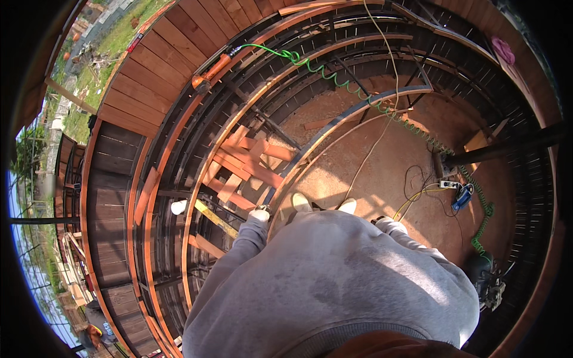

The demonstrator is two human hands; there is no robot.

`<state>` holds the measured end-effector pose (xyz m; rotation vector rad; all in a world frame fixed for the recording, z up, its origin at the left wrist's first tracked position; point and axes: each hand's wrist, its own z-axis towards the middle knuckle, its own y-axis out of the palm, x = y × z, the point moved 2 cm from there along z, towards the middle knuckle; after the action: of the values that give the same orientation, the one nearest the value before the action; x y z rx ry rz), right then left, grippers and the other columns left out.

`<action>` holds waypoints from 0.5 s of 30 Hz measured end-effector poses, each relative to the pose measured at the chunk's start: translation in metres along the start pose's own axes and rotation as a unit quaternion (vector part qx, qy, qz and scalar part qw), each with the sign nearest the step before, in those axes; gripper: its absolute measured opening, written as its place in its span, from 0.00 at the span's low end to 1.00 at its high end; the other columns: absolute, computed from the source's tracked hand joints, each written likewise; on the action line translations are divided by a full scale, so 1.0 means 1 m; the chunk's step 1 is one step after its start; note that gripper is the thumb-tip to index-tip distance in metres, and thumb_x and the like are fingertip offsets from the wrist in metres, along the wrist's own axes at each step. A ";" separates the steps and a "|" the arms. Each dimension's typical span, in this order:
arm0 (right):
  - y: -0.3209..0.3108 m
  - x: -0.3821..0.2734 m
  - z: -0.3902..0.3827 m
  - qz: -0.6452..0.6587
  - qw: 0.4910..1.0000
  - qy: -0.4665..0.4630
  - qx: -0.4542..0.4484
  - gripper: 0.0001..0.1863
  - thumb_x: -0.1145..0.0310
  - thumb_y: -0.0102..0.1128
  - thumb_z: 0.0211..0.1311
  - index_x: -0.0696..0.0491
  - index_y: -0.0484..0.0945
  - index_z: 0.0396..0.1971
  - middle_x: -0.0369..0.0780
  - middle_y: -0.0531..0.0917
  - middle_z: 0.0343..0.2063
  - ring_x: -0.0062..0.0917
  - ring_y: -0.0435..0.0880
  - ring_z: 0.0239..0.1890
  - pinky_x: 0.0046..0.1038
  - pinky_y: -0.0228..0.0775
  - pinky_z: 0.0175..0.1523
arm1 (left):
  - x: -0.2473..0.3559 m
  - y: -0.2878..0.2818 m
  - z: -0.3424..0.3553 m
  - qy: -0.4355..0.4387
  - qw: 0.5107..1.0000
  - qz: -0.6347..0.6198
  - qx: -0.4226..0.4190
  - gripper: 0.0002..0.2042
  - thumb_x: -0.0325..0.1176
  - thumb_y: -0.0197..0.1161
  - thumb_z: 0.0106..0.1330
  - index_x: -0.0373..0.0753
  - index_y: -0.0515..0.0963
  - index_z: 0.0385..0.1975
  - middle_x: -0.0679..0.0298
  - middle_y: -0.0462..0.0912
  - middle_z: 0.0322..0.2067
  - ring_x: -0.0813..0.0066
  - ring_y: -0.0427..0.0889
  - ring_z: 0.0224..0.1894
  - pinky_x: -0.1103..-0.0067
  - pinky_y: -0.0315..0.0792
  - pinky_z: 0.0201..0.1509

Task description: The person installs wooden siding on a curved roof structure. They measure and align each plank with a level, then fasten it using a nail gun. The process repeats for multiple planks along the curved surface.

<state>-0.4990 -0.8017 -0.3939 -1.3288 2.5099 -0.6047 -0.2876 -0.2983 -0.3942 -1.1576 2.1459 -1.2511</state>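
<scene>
My left hand (259,213), in pale and dark colours, is closed at the inner edge of a curved metal-and-timber rail (323,137), around a small dark thing or part that I cannot make out. My right hand (378,221) is low beside my body, mostly hidden by its grey sleeve; its fingers do not show clearly. My pale shoes (347,206) stand on the dusty reddish floor (334,179). Short reddish boards (245,161) lie crossed between the rails, left of the inner rail. A yellow strip (215,218) lies near my left hand.
Tiered curved rails surround me. An orange power tool (215,71) with a green coiled hose (322,68) rests upper left. Cords, a blue device (461,197) and a compressor-like machine (486,280) are at right, near a dark post (507,149). Another person (98,325) shows at lower left.
</scene>
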 end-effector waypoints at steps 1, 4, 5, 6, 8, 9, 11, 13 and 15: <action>-0.020 -0.004 0.027 0.012 0.999 0.021 -0.032 0.33 0.38 0.46 0.69 0.47 0.77 0.60 0.44 0.75 0.63 0.40 0.70 0.68 0.41 0.59 0.70 | -0.002 0.024 -0.029 -0.061 0.996 -0.057 0.008 0.11 0.36 0.57 0.64 0.42 0.84 0.39 0.51 0.85 0.37 0.56 0.86 0.42 0.63 0.79 0.46; -0.038 0.021 0.160 -0.053 0.998 -0.028 0.033 0.32 0.36 0.51 0.66 0.45 0.79 0.57 0.43 0.78 0.60 0.37 0.74 0.64 0.38 0.67 0.66 | 0.010 0.054 -0.107 -0.126 0.962 -0.175 -0.168 0.13 0.35 0.50 0.70 0.40 0.81 0.46 0.53 0.86 0.41 0.59 0.87 0.40 0.66 0.78 0.45; -0.077 0.001 0.148 0.024 0.994 -0.023 0.099 0.23 0.43 0.55 0.68 0.48 0.84 0.41 0.41 0.85 0.25 0.31 0.85 0.29 0.36 0.75 0.38 | 0.020 0.072 -0.129 -0.238 0.916 -0.282 -0.160 0.14 0.36 0.50 0.71 0.39 0.81 0.46 0.53 0.86 0.41 0.59 0.87 0.41 0.66 0.78 0.45; -0.079 0.014 0.183 0.007 0.991 -0.069 0.119 0.21 0.46 0.56 0.68 0.49 0.84 0.40 0.40 0.84 0.24 0.29 0.84 0.28 0.34 0.76 0.36 | 0.026 0.073 -0.149 -0.327 0.852 -0.379 -0.152 0.14 0.36 0.50 0.71 0.39 0.81 0.46 0.53 0.86 0.42 0.59 0.87 0.42 0.66 0.78 0.45; -0.087 0.006 0.216 0.101 0.983 -0.075 0.132 0.17 0.51 0.60 0.67 0.50 0.85 0.39 0.38 0.83 0.23 0.26 0.83 0.25 0.31 0.77 0.32 | 0.017 0.095 -0.183 -0.281 0.908 -0.265 -0.164 0.14 0.36 0.51 0.72 0.37 0.80 0.46 0.53 0.86 0.44 0.58 0.86 0.45 0.65 0.78 0.46; -0.106 -0.011 0.211 0.192 0.972 -0.034 0.130 0.14 0.54 0.62 0.67 0.49 0.85 0.38 0.37 0.83 0.23 0.25 0.82 0.24 0.30 0.76 0.30 | 0.025 0.108 -0.197 -0.228 0.933 -0.230 -0.161 0.16 0.37 0.48 0.72 0.38 0.81 0.48 0.53 0.85 0.47 0.57 0.85 0.48 0.65 0.78 0.49; -0.116 -0.016 0.226 0.290 0.948 -0.049 0.123 0.14 0.55 0.65 0.65 0.49 0.83 0.43 0.37 0.84 0.27 0.29 0.82 0.24 0.33 0.77 0.28 | 0.044 0.077 -0.179 -0.318 0.873 -0.309 -0.202 0.17 0.39 0.46 0.73 0.39 0.81 0.49 0.52 0.84 0.50 0.57 0.83 0.52 0.66 0.77 0.53; -0.118 -0.051 0.195 0.348 0.934 -0.033 0.080 0.16 0.53 0.64 0.66 0.46 0.80 0.47 0.38 0.84 0.28 0.30 0.84 0.24 0.34 0.72 0.25 | 0.050 0.087 -0.186 -0.411 0.797 -0.411 -0.162 0.27 0.58 0.47 0.70 0.47 0.75 0.60 0.50 0.80 0.56 0.50 0.79 0.57 0.63 0.70 0.62; -0.105 -0.069 0.169 0.369 0.927 -0.043 0.060 0.16 0.54 0.63 0.66 0.51 0.84 0.43 0.38 0.83 0.27 0.27 0.83 0.21 0.29 0.76 0.26 | 0.043 0.048 -0.159 -0.385 0.833 -0.356 -0.177 0.25 0.53 0.47 0.72 0.45 0.77 0.59 0.51 0.81 0.54 0.51 0.81 0.55 0.63 0.72 0.60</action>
<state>-0.3175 -0.8392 -0.4942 -0.2897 2.5731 -0.4901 -0.4425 -0.2382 -0.3491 -2.2737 1.3605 -0.4073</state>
